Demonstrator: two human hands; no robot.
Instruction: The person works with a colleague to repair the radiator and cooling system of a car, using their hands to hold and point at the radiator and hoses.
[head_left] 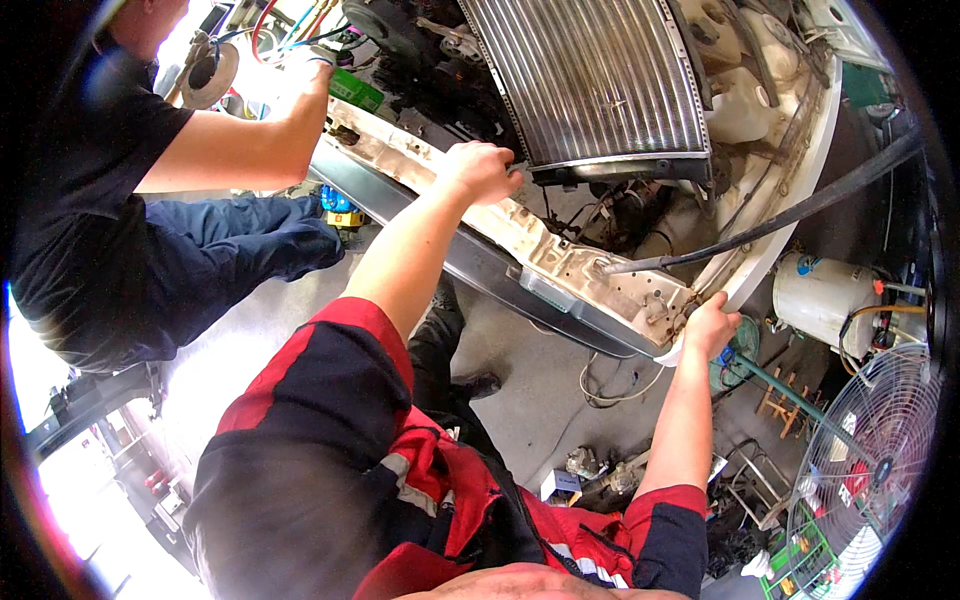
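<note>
Garage floor point(540, 385) | car front panel point(560, 265) | both hands point(482, 170) gripping it

The left hand point(482, 170) hides its fingertips behind the radiator point(590, 80) edge; at three o'clock the floor fan point(870, 460) is cut off, perhaps half.

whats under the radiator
Under the radiator sit dark hoses and wiring in the bay, plus the rusty front crossmember. Deeper parts are hidden in shadow and behind the crossmember.
</note>
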